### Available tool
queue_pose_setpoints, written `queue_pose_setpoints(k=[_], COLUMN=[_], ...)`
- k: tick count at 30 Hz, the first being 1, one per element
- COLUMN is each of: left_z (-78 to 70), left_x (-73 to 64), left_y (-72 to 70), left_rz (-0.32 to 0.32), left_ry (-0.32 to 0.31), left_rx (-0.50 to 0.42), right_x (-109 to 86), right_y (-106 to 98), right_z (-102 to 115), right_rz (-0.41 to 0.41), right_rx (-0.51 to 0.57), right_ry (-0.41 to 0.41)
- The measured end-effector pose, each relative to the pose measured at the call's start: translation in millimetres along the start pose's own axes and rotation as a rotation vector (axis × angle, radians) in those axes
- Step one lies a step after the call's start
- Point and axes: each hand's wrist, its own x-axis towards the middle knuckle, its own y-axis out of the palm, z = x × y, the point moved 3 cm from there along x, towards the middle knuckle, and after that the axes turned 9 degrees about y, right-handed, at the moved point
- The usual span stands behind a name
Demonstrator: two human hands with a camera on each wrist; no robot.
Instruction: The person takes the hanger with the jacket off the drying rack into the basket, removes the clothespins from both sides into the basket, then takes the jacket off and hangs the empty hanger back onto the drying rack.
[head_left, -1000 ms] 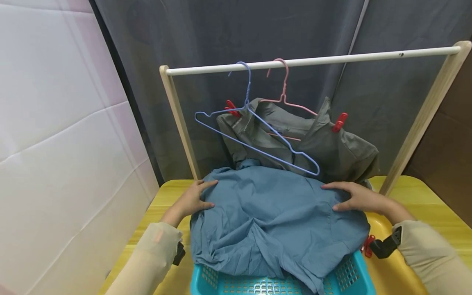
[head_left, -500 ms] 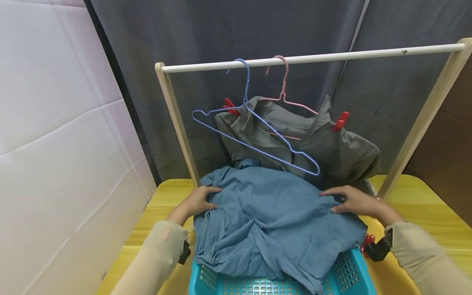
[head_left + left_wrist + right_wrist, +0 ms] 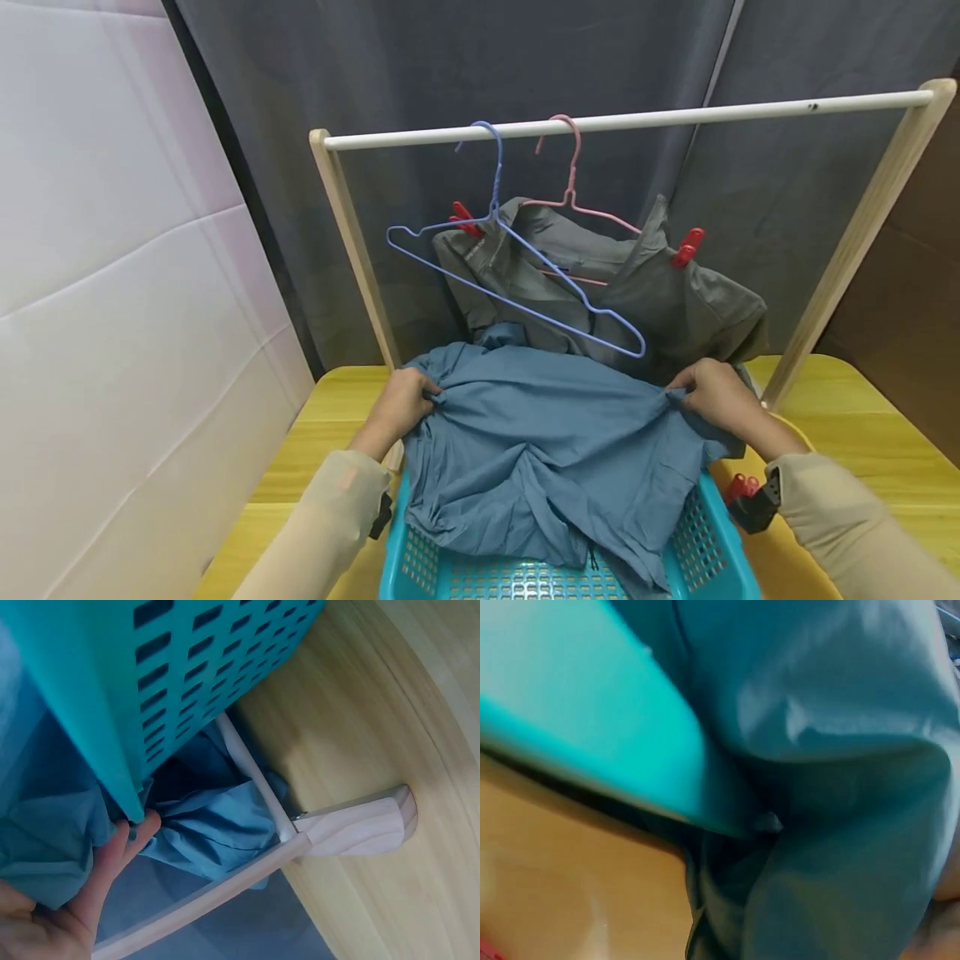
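A blue garment [image 3: 540, 433] with loose folds lies across the teal plastic basket [image 3: 731, 533], its lower part spilling over the inside. My left hand [image 3: 400, 406] pinches the cloth at its upper left, while my right hand [image 3: 722, 398] grips it at the upper right; creases run between the two. In the left wrist view the thumb and fingers of the left hand [image 3: 94, 889] hold the fabric [image 3: 217, 825] close to the basket's rim [image 3: 82, 712]. Draped cloth [image 3: 847, 810] hides most of the right hand [image 3: 934, 930] in the right wrist view.
Behind, a white rail [image 3: 705, 117] on wooden posts [image 3: 855, 250] carries a bare blue hanger [image 3: 517, 312] and a pink hanger [image 3: 573, 167]. A grey garment [image 3: 652, 292] hangs there with red clips [image 3: 687, 247]. More red clips [image 3: 738, 487] lie in a yellow tray [image 3: 787, 550] at right.
Both hands have gone from spread fingers resting on the blue garment to gripping it. The cloth has drawn tighter between them, and its right side has pulled in, baring more of the basket.
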Motion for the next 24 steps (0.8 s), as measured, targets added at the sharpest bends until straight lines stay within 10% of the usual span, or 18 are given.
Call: queue_pose_setpoints(k=[15,24], left_z=[-28.1,-57.8], left_x=[12.5,9.6], left_y=[-41.7,-70.2], left_rz=[-0.219,-0.267], left_ry=[0.052,0.125], left_rx=[-0.025,-0.149], right_x=[3.7,0.6], right_y=[-31,-38], right_z=[27,41], right_rz=[-0.136,0.05], right_rx=[0.312,0.718], right_ry=[0.101,0.198])
